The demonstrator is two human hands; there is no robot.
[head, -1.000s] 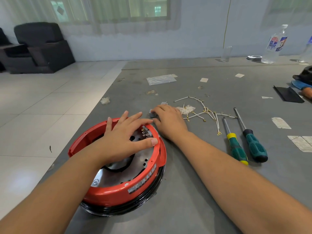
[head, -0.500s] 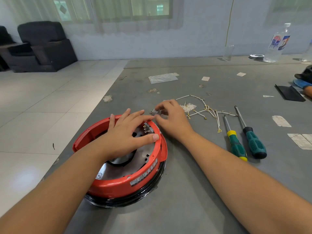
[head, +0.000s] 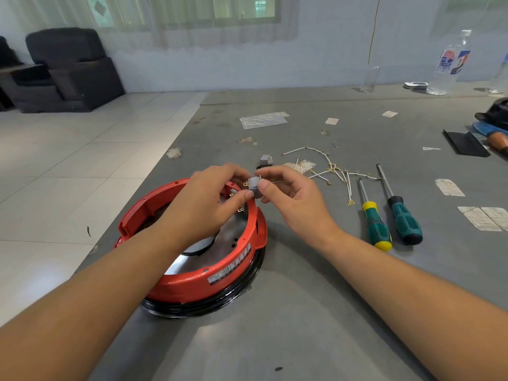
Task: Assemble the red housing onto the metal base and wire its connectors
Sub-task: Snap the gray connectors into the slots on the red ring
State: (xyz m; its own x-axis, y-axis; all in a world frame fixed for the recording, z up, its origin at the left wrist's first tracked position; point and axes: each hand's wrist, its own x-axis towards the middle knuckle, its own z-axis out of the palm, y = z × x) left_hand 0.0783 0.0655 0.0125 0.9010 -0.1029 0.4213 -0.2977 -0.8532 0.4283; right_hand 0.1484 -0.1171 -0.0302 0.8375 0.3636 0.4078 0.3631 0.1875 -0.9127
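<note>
The red housing [head: 192,281] sits as a ring over the shiny metal base [head: 192,257], with a black rim under it, on the grey table. Above the ring's far right edge, my left hand [head: 209,204] and my right hand [head: 294,196] both pinch a small grey connector block [head: 254,185] with brass tabs. A second grey connector [head: 265,160] lies on the table just behind the hands. White wires with brass terminals [head: 330,171] lie loose to the right.
Two green-handled screwdrivers [head: 375,224] [head: 404,218] lie right of the housing. Paper scraps and a plastic bag [head: 262,121] dot the table. A water bottle [head: 448,64] and glass stand at the far edge, a black flat part [head: 464,144] at right. The table's left edge drops to tiled floor.
My right hand picked the grey connector up off the table. My left hand left the housing's top and joined it, so both now pinch the connector above the rim.
</note>
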